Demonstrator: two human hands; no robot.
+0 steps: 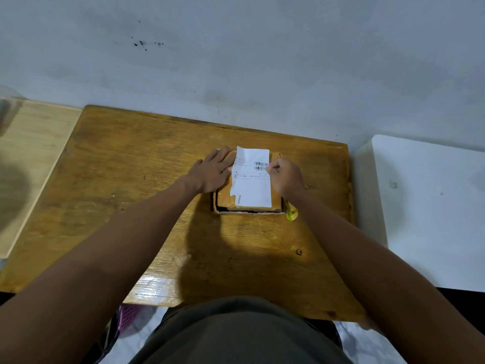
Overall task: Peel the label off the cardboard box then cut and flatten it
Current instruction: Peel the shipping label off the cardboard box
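Note:
A small brown cardboard box (224, 199) sits on the wooden table (131, 179), past its middle. A white shipping label (252, 185) with barcodes covers most of the box top; its far end stands curled up off the cardboard. My left hand (214, 170) lies flat, fingers spread, on the left part of the box top, touching the label's left edge. My right hand (284, 177) is curled at the label's right edge, with fingertips pinching it beside the barcodes.
A yellow-green tool (291, 214), partly hidden by my right forearm, lies just right of the box. A pale wooden surface (29, 158) adjoins the table on the left, a white one (433, 206) on the right. A grey wall rises behind.

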